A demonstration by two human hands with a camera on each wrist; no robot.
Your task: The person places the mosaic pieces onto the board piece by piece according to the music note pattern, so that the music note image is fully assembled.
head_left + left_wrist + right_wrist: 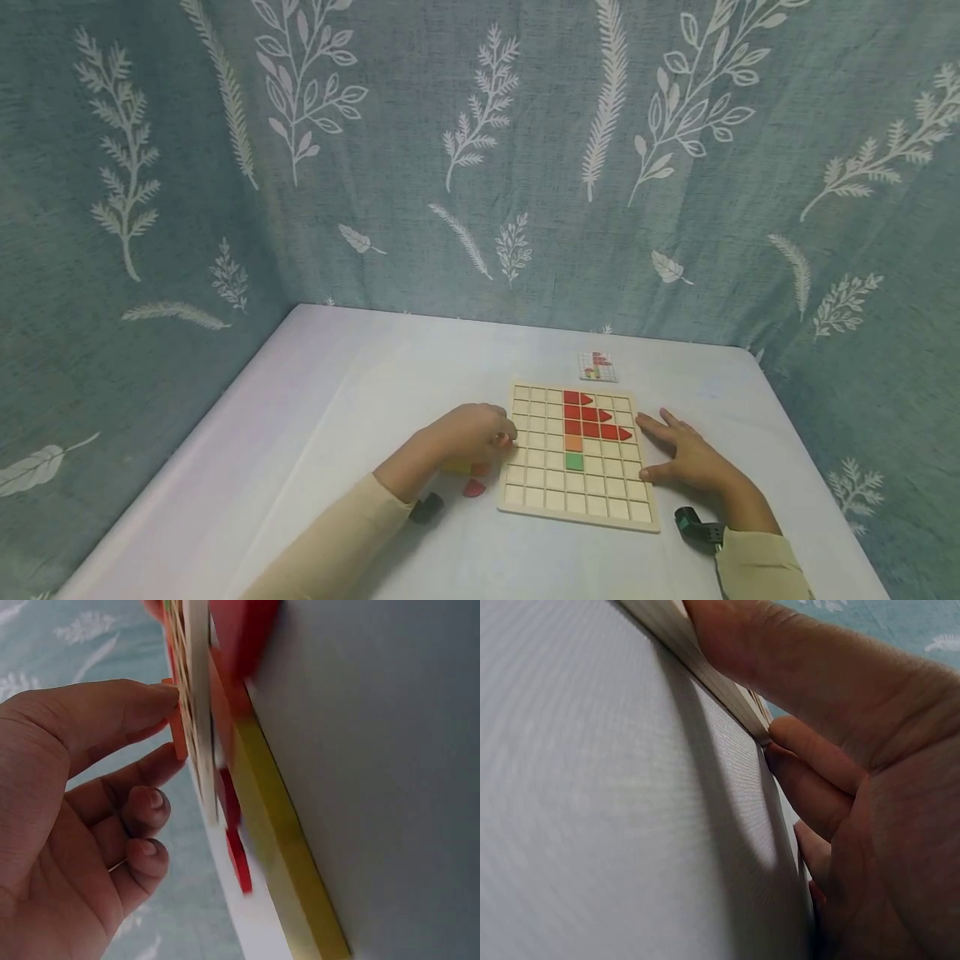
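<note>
My left hand (467,432) is over the left edge of a wooden grid board (536,502). Its thumb and index finger pinch an orange square tile (178,731), seen edge-on in the left wrist view. On the board lie three rows of red tiles (591,414), each row ending in a point at the right. Below them sit an orange tile (573,442) and a green tile (574,462). Along the board's right edge rests my right hand (693,458), fingers spread, with thumb and fingertips against the rim.
Loose pieces lie left of the board, partly hidden by the left hand: a yellow piece (456,467), an orange piece (480,470) and a red rounded piece (474,488). A small pattern card (597,367) lies behind the board. A leaf-patterned curtain (465,167) stands beyond the white table (360,375).
</note>
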